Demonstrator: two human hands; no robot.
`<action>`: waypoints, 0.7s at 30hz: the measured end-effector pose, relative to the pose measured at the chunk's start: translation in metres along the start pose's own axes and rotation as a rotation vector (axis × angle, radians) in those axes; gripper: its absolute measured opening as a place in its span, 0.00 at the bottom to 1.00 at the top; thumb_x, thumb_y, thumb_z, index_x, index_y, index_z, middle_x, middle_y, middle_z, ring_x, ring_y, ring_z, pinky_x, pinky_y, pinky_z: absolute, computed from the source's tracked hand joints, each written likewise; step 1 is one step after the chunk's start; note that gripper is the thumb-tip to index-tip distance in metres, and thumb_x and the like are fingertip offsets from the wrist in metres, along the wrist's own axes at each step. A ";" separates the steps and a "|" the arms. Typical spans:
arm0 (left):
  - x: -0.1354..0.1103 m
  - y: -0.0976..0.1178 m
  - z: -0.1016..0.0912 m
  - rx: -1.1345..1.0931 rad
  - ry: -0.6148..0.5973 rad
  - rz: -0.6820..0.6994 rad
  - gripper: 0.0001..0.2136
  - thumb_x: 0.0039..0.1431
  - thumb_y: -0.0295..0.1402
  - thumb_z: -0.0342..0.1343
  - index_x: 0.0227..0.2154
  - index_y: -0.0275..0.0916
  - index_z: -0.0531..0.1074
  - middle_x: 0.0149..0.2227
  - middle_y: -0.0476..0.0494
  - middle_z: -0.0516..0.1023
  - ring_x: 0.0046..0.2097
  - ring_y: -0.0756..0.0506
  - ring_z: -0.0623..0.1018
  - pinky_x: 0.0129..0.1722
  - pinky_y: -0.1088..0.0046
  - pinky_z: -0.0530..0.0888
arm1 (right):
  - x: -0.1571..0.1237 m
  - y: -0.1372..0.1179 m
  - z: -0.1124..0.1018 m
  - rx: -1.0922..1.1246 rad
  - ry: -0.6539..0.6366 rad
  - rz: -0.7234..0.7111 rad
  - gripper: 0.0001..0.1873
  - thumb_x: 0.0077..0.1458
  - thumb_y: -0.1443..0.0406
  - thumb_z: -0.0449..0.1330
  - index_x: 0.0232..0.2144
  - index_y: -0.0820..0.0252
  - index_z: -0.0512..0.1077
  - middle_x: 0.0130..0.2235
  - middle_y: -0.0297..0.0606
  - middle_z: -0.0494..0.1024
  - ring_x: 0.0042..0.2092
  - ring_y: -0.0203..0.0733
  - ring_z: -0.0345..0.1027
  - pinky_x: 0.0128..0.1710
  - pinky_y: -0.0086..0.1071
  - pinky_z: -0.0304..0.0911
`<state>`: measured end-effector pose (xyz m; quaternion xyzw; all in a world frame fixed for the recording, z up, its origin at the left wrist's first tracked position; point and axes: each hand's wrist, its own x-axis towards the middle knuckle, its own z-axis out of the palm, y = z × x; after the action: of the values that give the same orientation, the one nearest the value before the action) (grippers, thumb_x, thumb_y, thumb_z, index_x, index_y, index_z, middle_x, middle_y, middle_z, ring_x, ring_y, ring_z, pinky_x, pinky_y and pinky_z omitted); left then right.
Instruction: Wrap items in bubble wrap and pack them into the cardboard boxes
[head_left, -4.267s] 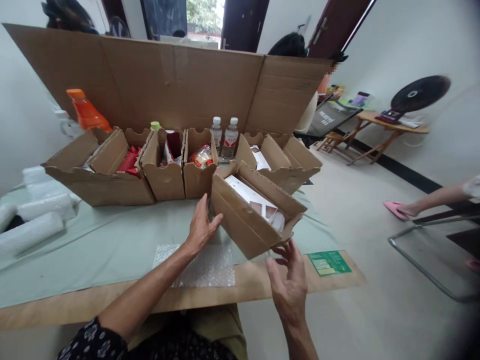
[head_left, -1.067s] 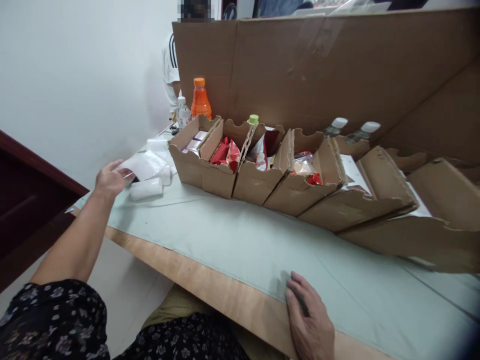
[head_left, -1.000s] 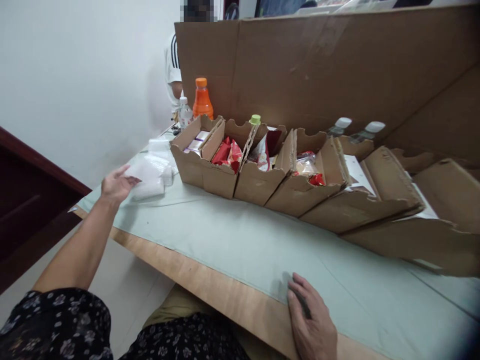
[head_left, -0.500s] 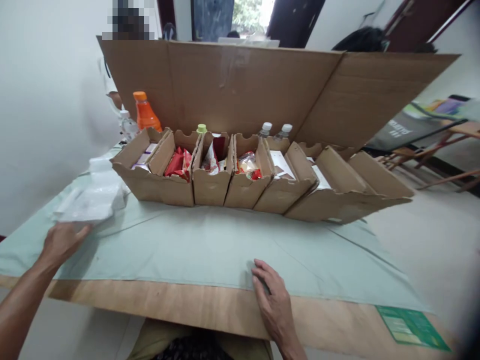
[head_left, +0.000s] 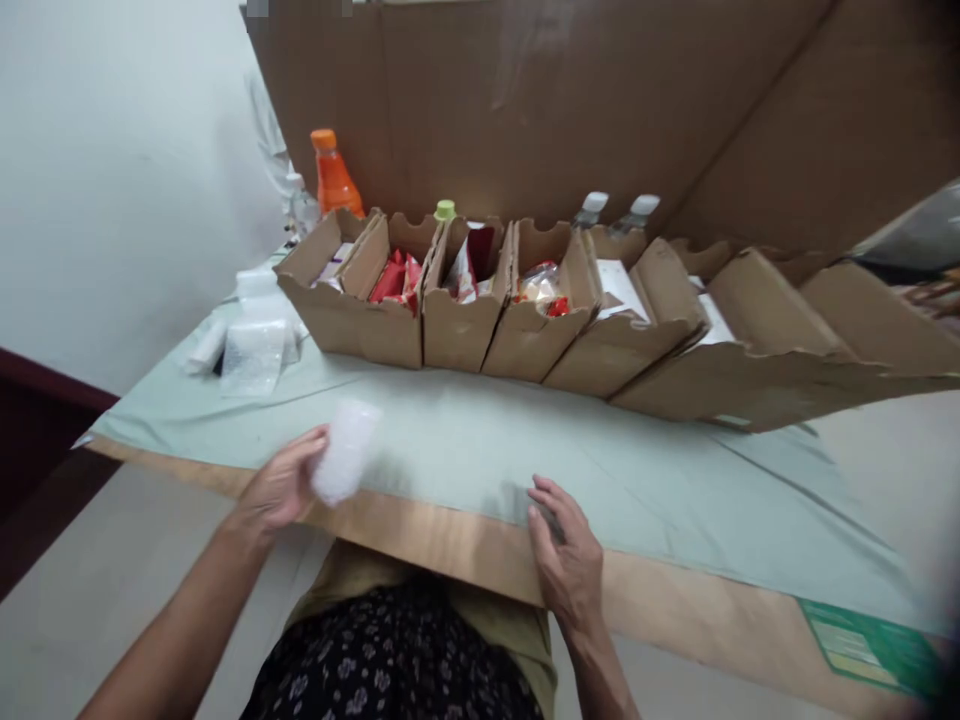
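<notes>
The wrap (head_left: 347, 453) could slip from the left hand (head_left: 283, 485), which pinches only its edge; the right hand (head_left: 570, 550), well apart, is half-curled, seemingly empty.

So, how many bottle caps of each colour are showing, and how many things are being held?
White caps: 3
Orange cap: 1
Light green cap: 1
Whitish piece, probably bubble wrap, held in the left hand: 1
Total: 6 (5 caps and 1 held piece)
</notes>
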<state>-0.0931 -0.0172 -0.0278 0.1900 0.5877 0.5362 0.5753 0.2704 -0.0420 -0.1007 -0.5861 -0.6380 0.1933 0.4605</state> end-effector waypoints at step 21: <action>-0.045 -0.078 0.101 -0.096 -0.505 0.052 0.26 0.56 0.54 0.67 0.52 0.43 0.80 0.54 0.38 0.81 0.58 0.36 0.76 0.54 0.63 0.72 | 0.010 -0.076 0.020 0.357 -0.091 0.191 0.09 0.56 0.58 0.67 0.32 0.54 0.73 0.52 0.43 0.80 0.54 0.50 0.73 0.54 0.44 0.68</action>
<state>0.0386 -0.0410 -0.0486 0.3053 0.3941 0.5136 0.6983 0.2118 -0.0452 -0.0472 -0.5436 -0.5553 0.3722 0.5076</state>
